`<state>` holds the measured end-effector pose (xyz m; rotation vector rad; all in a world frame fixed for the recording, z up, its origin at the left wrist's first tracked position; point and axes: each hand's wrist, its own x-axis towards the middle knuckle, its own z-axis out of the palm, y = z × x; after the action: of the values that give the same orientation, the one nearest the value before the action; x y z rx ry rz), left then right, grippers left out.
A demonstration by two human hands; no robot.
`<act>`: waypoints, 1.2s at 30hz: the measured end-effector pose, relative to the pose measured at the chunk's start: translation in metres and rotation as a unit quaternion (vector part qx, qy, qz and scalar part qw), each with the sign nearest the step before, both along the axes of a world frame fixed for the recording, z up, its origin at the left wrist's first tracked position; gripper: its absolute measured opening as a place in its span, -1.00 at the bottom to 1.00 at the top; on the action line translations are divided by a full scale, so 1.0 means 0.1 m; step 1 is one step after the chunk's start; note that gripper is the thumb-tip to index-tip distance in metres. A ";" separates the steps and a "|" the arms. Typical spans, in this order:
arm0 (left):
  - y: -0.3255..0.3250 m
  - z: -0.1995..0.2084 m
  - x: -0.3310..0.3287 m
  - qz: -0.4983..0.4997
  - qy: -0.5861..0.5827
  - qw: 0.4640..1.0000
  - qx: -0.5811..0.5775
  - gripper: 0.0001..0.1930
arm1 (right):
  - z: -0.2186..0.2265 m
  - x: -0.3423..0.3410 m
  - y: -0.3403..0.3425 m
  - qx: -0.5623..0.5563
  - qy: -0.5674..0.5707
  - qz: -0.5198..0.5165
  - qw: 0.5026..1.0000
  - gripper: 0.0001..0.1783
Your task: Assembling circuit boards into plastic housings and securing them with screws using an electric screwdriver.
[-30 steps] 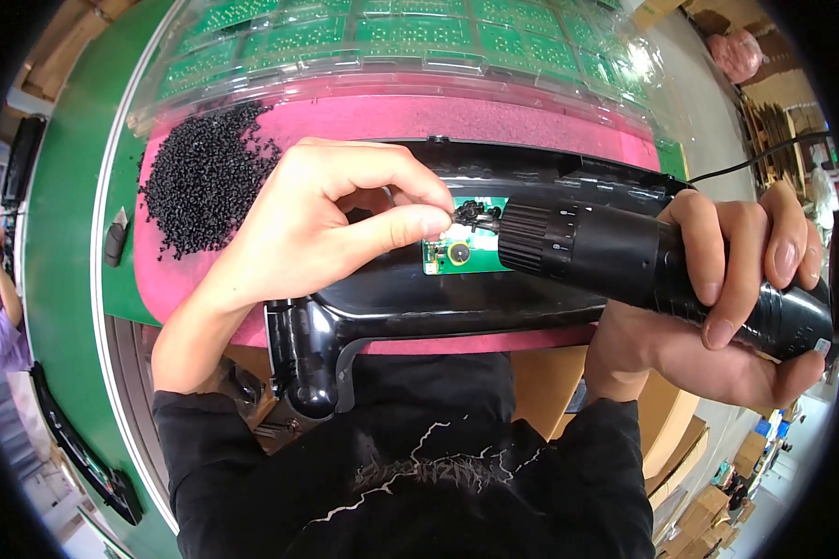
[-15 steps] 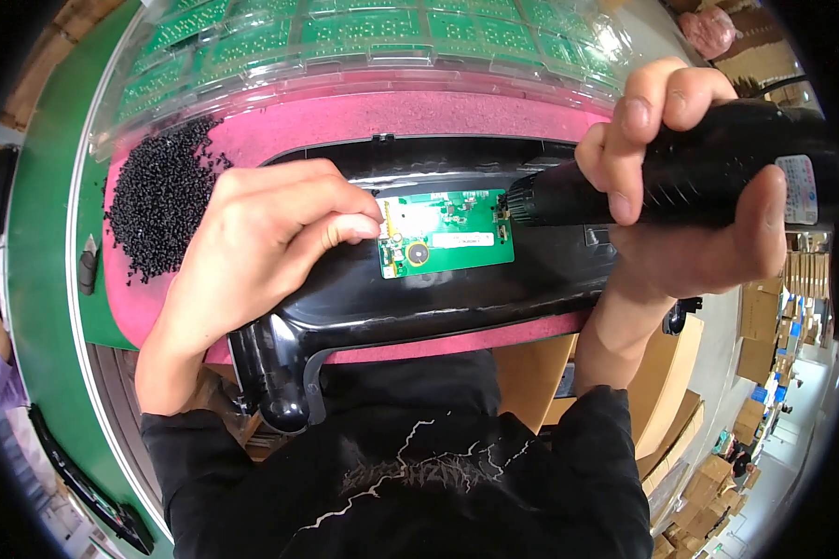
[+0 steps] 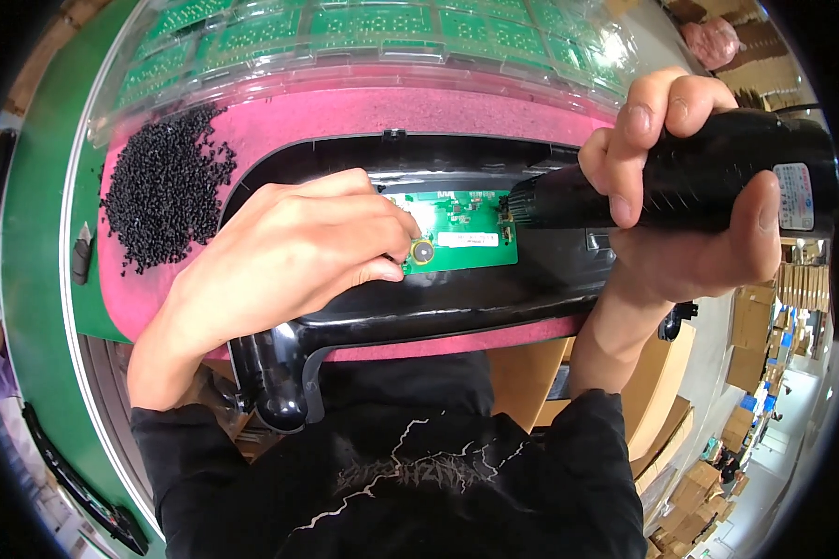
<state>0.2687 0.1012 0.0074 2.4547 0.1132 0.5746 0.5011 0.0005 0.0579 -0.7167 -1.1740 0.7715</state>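
A green circuit board [image 3: 480, 255] lies in a long, glossy black plastic housing [image 3: 457, 296]. My left hand [image 3: 312, 238] covers the board's left end, its fingers bent together with the thumb below; they grip that end, though the fingertips' contact is partly hidden. My right hand [image 3: 680, 186] is wrapped round a black electric screwdriver [image 3: 718, 168] held nearly level, pointing left. Its ribbed nose [image 3: 529, 201] reaches the board's right edge, and the bit's tip cannot be made out. The board carries a round buzzer [image 3: 422, 252] and a white label.
Under the housing is a pink mat [image 3: 345, 107] on a green bench [image 3: 42, 233]. A heap of small black screws [image 3: 163, 186] lies at left, beside a dark pointed tool [image 3: 83, 253]. Clear plastic trays [image 3: 364, 28] of green boards stand behind. Cardboard boxes [image 3: 755, 321] are at right.
My left hand has shifted right and spread over the board's left end, where before it pinched near the edge. The screwdriver stays almost where it was.
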 end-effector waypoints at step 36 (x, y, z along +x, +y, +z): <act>0.14 0.08 -0.10 0.151 0.050 0.986 -0.057 -0.82 | -0.07 -0.31 0.13 0.046 0.192 0.000 0.980 -0.81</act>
<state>0.2584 0.1151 0.0158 2.3690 0.5521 0.5545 0.4701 0.0140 0.0507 -0.4658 -0.8523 0.8077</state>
